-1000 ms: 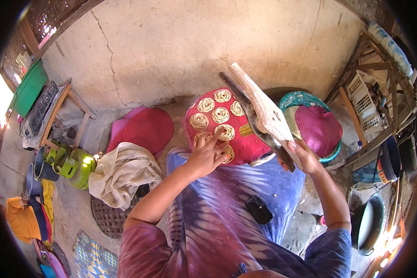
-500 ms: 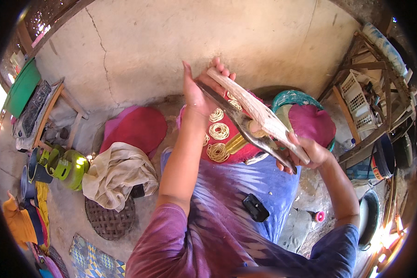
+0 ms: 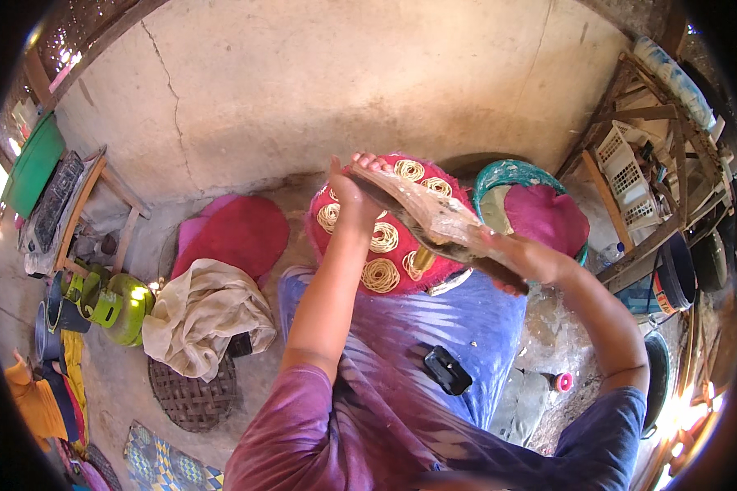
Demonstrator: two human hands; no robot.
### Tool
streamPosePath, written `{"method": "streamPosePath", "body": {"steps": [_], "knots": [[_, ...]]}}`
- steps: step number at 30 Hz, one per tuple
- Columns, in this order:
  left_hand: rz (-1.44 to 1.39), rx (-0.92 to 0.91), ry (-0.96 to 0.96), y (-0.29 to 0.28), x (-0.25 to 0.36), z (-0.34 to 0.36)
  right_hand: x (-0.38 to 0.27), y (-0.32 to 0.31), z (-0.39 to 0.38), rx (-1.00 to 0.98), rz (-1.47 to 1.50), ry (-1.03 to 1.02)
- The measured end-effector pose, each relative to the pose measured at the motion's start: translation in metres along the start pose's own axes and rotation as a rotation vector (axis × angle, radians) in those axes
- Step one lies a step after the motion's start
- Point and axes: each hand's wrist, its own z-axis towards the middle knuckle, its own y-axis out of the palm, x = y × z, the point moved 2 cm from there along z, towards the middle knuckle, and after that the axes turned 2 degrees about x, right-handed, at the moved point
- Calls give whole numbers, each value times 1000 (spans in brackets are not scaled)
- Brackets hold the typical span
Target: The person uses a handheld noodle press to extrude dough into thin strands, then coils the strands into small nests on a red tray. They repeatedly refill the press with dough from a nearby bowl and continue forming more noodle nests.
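Both my hands hold a two-handled wooden press [image 3: 434, 214] slanting over a round red cloth-covered surface [image 3: 323, 241]. My left hand [image 3: 352, 186] is closed on its far left end, and my right hand [image 3: 526, 260] wraps its near right end. The pale upper handle and the dark lower one lie close together. A brass cylinder [image 3: 423, 260] juts down from the press, with its lower end by a coil of thin pale strands [image 3: 409, 267]. Several similar coils [image 3: 380, 276] lie on the red surface. The press and my left forearm hide part of them.
A black case [image 3: 448, 370] rests on my lap cloth. To the left are a crumpled beige cloth [image 3: 209, 315], a woven basket [image 3: 192, 397], a green gas cylinder [image 3: 127, 307] and a red round mat [image 3: 246, 233]. At right stand a teal basin [image 3: 512, 170] and a wooden rack [image 3: 594, 176].
The press's two handles have come from spread apart to nearly together. My hands and the press have moved slightly lower in view, and the cylinder's end has moved right, beside another coil.
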Motion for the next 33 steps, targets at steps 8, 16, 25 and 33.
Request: {"method": "streamPosePath", "body": {"steps": [8, 16, 25, 33], "knots": [[81, -39, 13, 23, 8, 4, 3, 9, 8, 106, -16, -46], [67, 57, -53, 18, -29, -13, 28, -6, -8, 172, 28, 9], [1814, -284, -550, -12, -38, -66, 65, -1, -13, 177, 199, -144], [1829, -369, -687, -53, -51, -68, 83, 2, -10, 273, 271, -201]]}}
